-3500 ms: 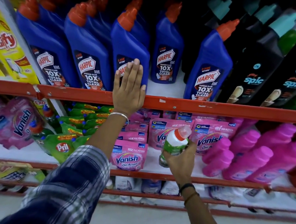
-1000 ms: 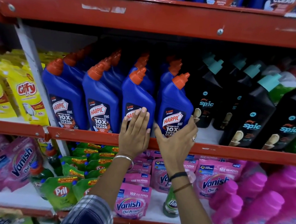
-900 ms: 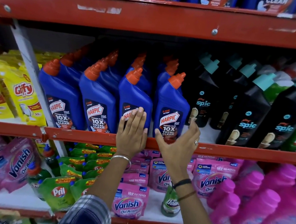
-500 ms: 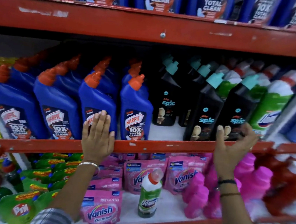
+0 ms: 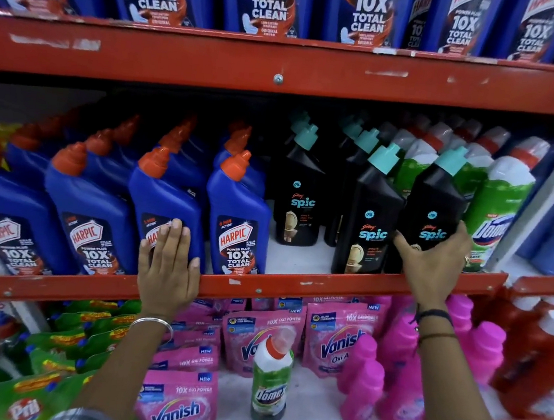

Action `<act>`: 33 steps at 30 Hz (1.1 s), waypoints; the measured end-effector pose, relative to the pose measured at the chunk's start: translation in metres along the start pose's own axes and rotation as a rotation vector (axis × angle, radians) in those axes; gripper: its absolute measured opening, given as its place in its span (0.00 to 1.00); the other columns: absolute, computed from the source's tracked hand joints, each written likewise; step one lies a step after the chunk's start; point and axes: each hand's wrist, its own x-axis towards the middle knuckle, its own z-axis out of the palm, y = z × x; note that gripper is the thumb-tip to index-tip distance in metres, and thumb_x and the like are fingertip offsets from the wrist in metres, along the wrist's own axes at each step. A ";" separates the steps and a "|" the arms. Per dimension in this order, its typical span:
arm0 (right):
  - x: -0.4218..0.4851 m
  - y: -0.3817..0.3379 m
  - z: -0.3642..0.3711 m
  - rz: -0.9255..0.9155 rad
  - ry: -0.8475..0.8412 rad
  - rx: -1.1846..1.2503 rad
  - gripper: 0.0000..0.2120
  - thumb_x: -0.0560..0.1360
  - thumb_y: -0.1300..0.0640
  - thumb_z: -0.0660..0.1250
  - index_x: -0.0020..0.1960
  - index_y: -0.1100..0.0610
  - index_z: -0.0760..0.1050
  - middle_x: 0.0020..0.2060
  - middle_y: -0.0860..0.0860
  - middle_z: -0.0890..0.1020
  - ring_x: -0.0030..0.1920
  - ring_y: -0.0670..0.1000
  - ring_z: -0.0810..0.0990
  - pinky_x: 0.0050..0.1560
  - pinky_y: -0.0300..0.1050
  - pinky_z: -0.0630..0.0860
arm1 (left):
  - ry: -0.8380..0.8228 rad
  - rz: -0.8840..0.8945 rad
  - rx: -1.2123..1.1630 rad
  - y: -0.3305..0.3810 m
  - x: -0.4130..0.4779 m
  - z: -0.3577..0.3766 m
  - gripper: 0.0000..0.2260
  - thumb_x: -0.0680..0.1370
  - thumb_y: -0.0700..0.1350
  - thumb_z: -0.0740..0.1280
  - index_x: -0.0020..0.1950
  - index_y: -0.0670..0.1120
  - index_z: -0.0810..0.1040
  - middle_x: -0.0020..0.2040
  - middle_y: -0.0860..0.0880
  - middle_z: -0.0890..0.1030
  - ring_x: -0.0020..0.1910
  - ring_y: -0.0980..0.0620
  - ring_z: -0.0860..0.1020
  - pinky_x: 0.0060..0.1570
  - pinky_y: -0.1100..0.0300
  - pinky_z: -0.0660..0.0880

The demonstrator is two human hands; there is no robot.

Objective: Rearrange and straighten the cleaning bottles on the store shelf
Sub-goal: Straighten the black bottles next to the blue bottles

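The rightmost black Spic bottle (image 5: 435, 206) sat right of centre on the middle shelf, tilted, and the right hand (image 5: 432, 263) had its fingers (image 5: 405, 245) wrapped around the base. Just left stood a second Spic bottle (image 5: 369, 216), upright; a third (image 5: 299, 191) stood farther back. A green Domex bottle (image 5: 498, 205) crowded the gripped one's right side. Lower left of centre, the left hand (image 5: 168, 267) lay flat, fingers together, against a blue Harpic bottle (image 5: 167, 195) and the red shelf edge (image 5: 277, 287). Below, a lone Domex bottle (image 5: 271, 380) stood among pink Vanish pouches (image 5: 180, 401).
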 end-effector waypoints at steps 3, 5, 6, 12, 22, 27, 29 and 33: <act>0.000 -0.002 -0.007 0.006 0.024 0.024 0.46 0.62 0.49 0.79 0.70 0.68 0.62 0.65 0.64 0.70 0.66 0.62 0.68 0.66 0.53 0.65 | -0.001 0.002 -0.001 0.000 0.000 -0.001 0.27 0.80 0.47 0.54 0.78 0.42 0.53 0.79 0.49 0.51 0.77 0.51 0.51 0.76 0.49 0.46; -0.004 -0.004 -0.014 0.011 0.048 0.053 0.45 0.61 0.47 0.80 0.68 0.66 0.64 0.63 0.63 0.71 0.64 0.60 0.70 0.64 0.50 0.67 | -0.003 0.001 -0.002 0.000 0.000 -0.001 0.27 0.80 0.47 0.54 0.78 0.42 0.53 0.79 0.49 0.51 0.78 0.51 0.51 0.76 0.49 0.46; -0.007 -0.006 -0.018 0.007 0.068 0.068 0.44 0.60 0.47 0.80 0.67 0.65 0.65 0.62 0.62 0.72 0.63 0.59 0.71 0.63 0.48 0.68 | -0.003 0.001 -0.001 0.000 0.000 -0.001 0.27 0.80 0.47 0.54 0.78 0.42 0.53 0.79 0.49 0.51 0.78 0.51 0.51 0.76 0.49 0.46; -0.027 -0.042 -0.048 -0.073 0.194 0.103 0.44 0.60 0.46 0.81 0.66 0.65 0.66 0.60 0.62 0.74 0.61 0.59 0.74 0.62 0.51 0.70 | -0.014 -0.005 -0.007 0.000 0.002 -0.003 0.28 0.80 0.47 0.55 0.78 0.43 0.52 0.79 0.49 0.50 0.78 0.51 0.50 0.76 0.50 0.45; -0.073 -0.123 -0.039 -0.119 0.058 0.224 0.44 0.57 0.36 0.77 0.64 0.59 0.69 0.57 0.56 0.77 0.56 0.55 0.77 0.57 0.54 0.76 | -0.041 -0.019 -0.036 0.001 0.002 -0.005 0.28 0.79 0.47 0.55 0.78 0.44 0.51 0.79 0.50 0.48 0.78 0.52 0.50 0.76 0.50 0.45; -0.100 -0.138 -0.001 -0.084 -0.067 0.232 0.45 0.57 0.39 0.79 0.65 0.61 0.68 0.57 0.55 0.75 0.57 0.51 0.75 0.57 0.35 0.69 | -0.052 -0.022 -0.051 0.001 0.003 -0.006 0.27 0.81 0.48 0.54 0.79 0.45 0.50 0.79 0.51 0.48 0.78 0.53 0.50 0.76 0.51 0.45; -0.105 -0.141 0.012 -0.070 -0.088 0.209 0.44 0.58 0.43 0.80 0.65 0.62 0.67 0.57 0.56 0.75 0.57 0.50 0.74 0.56 0.32 0.65 | -0.056 -0.014 -0.048 -0.001 0.002 -0.005 0.26 0.82 0.48 0.52 0.79 0.44 0.51 0.79 0.50 0.48 0.78 0.52 0.50 0.76 0.51 0.46; -0.106 -0.144 0.026 -0.061 -0.083 0.165 0.45 0.59 0.42 0.80 0.67 0.63 0.66 0.59 0.58 0.74 0.60 0.57 0.74 0.61 0.52 0.71 | -0.052 -0.011 -0.046 0.000 0.001 -0.004 0.26 0.82 0.49 0.52 0.78 0.44 0.51 0.79 0.50 0.49 0.78 0.52 0.50 0.76 0.50 0.46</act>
